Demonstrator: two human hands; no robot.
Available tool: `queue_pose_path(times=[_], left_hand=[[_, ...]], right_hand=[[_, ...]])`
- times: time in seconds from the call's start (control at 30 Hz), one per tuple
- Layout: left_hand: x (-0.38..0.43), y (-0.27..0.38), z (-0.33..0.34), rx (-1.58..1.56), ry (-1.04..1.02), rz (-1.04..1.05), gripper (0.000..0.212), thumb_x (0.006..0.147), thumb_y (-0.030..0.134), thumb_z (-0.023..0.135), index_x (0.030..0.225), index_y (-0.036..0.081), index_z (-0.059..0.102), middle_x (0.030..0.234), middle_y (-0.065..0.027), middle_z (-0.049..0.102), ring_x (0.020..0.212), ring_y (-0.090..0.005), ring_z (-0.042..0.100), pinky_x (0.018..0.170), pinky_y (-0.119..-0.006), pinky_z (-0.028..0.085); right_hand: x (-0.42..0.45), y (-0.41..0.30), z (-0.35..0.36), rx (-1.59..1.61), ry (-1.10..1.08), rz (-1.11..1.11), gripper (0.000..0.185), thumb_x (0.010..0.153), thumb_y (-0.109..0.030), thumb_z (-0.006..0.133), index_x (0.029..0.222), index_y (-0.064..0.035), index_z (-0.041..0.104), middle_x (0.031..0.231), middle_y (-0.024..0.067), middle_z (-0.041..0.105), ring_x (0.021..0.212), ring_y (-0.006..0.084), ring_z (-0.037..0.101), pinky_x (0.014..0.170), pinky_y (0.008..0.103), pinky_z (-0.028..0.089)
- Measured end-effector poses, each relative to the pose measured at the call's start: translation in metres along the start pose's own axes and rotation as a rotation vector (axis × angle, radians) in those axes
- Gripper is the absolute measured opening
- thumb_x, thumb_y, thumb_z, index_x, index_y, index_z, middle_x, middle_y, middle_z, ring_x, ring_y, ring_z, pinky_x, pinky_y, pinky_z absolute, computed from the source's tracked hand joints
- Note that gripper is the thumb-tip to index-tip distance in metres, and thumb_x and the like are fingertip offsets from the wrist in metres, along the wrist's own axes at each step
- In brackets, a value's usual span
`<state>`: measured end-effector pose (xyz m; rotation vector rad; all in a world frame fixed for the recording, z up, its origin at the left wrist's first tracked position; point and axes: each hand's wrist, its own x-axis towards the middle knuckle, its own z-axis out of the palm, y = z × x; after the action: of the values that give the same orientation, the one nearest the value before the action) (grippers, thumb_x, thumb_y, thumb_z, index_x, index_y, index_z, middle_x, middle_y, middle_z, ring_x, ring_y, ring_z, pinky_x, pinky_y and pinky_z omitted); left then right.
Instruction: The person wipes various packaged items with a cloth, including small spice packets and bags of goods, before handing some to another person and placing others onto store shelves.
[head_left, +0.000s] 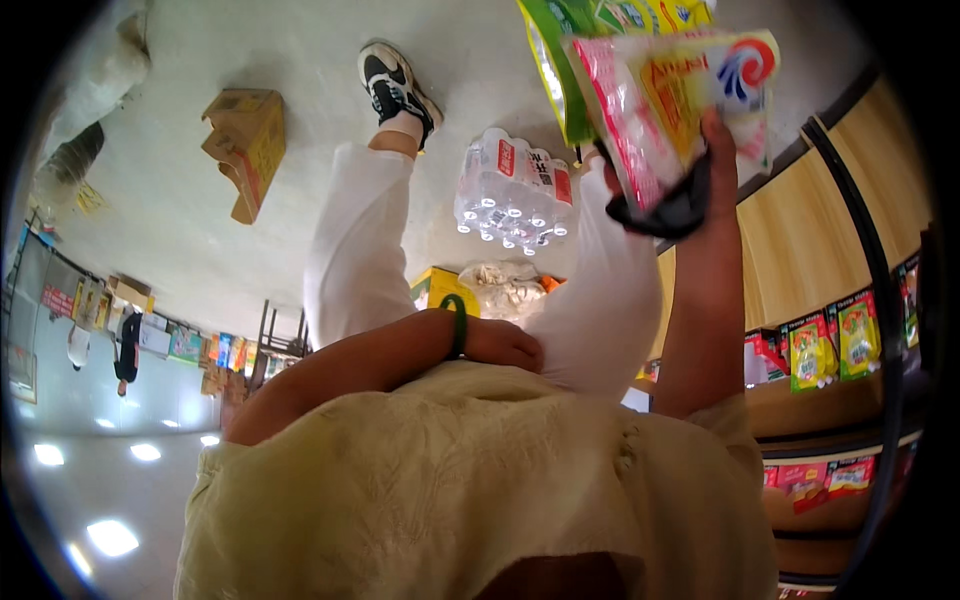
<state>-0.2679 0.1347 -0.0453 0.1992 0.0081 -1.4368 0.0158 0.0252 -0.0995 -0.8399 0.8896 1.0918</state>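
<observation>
My right hand is raised at the upper right, with the thumb over a clear and pink plastic packet. A black band or strap shows around the hand below the packet. Behind the packet is a green and yellow plastic bag; its contact with my fingers is hidden. My left hand lies curled at my lap against my white trousers, a green band on its wrist and nothing visible in it. A shrink-wrapped pack of clear bottles stands on the floor between my legs.
An open cardboard box lies on the floor left of my shoe. Near my lap are a yellow box and a clear bag. Wooden shelves with hanging packets run along the right. Two people stand far off at left.
</observation>
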Motion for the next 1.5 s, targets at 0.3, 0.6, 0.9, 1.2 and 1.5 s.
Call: queue_pose_path(times=[0.3, 0.6, 0.9, 1.2, 1.5], left_hand=[[0.041, 0.041, -0.129, 0.749, 0.356, 0.227, 0.026, 0.095, 0.025, 0.049, 0.102, 0.003, 0.062, 0.105, -0.0209, 0.065, 0.1, -0.038, 0.063, 0.088, -0.047, 0.047], [-0.043, 0.137, -0.365, 0.55, 1.107, 0.211, 0.018, 0.101, 0.017, 0.049, 0.104, 0.003, 0.06, 0.097, -0.0056, 0.063, 0.09, -0.015, 0.059, 0.086, -0.028, 0.048], [-0.05, 0.223, -0.336, 0.877, 1.351, 0.119, 0.022, 0.101, 0.02, 0.05, 0.103, 0.0, 0.06, 0.09, -0.0109, 0.064, 0.083, -0.0201, 0.057, 0.079, -0.034, 0.048], [-0.034, 0.195, -0.276, 0.921, 1.39, 0.278, 0.024, 0.099, 0.023, 0.054, 0.106, 0.003, 0.064, 0.09, -0.0073, 0.065, 0.081, -0.018, 0.059, 0.076, -0.032, 0.049], [0.025, 0.225, -0.133, 0.295, 0.786, 0.829, 0.041, 0.102, 0.036, 0.05, 0.125, 0.003, 0.055, 0.12, -0.0086, 0.064, 0.109, -0.0185, 0.063, 0.09, -0.037, 0.054]], right_hand=[[0.157, -0.075, -0.079, -0.477, 0.166, 0.286, 0.053, 0.079, -0.017, 0.08, 0.127, -0.0079, 0.058, 0.118, 0.0081, 0.066, 0.107, 0.0224, 0.064, 0.092, 0.0372, 0.053], [0.239, -0.158, -0.111, -0.434, -0.03, 0.117, 0.059, 0.077, -0.017, 0.081, 0.13, -0.0064, 0.056, 0.12, 0.0115, 0.066, 0.109, 0.0254, 0.065, 0.096, 0.0394, 0.052], [0.246, -0.171, -0.122, -0.756, 0.085, 0.166, 0.055, 0.082, -0.028, 0.079, 0.127, -0.0043, 0.058, 0.118, 0.0113, 0.068, 0.102, 0.0216, 0.067, 0.089, 0.0355, 0.054], [0.19, -0.194, -0.134, -1.319, 0.118, 0.02, 0.038, 0.084, -0.042, 0.069, 0.099, -0.007, 0.066, 0.087, 0.0052, 0.067, 0.076, 0.0163, 0.064, 0.073, 0.0317, 0.054], [0.028, -0.128, -0.035, -0.827, -0.32, -0.619, 0.038, 0.084, -0.021, 0.066, 0.117, -0.0065, 0.056, 0.103, 0.0088, 0.063, 0.093, 0.0162, 0.062, 0.083, 0.0313, 0.051]])
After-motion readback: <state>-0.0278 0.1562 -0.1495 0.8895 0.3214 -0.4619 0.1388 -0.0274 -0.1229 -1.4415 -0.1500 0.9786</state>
